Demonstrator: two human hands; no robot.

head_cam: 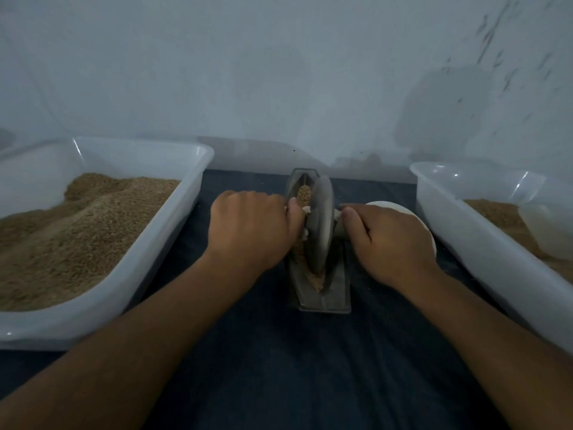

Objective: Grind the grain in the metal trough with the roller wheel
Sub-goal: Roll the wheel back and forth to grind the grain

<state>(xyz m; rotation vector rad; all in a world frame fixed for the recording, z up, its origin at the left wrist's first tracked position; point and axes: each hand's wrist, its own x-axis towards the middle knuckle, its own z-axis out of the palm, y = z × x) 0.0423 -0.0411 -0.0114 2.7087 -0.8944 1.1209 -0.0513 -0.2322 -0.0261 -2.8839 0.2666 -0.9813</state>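
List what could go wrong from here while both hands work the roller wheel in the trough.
1. The left hand grips the axle close beside the roller wheel; its fingers could get pinched against the metal trough rim.
2. Ground grain is heaped at the near end, so a hard stroke may push it over onto the dark cloth.
3. The narrow trough stands free between the hands; uneven pressure from the right hand may tip it.

There is one view only, from a camera on the person's head. It looks forward and down, close over the dark tabletop (273, 367), toward its far edge against the pale wall (279, 72), both forearms reaching in from the near edge.
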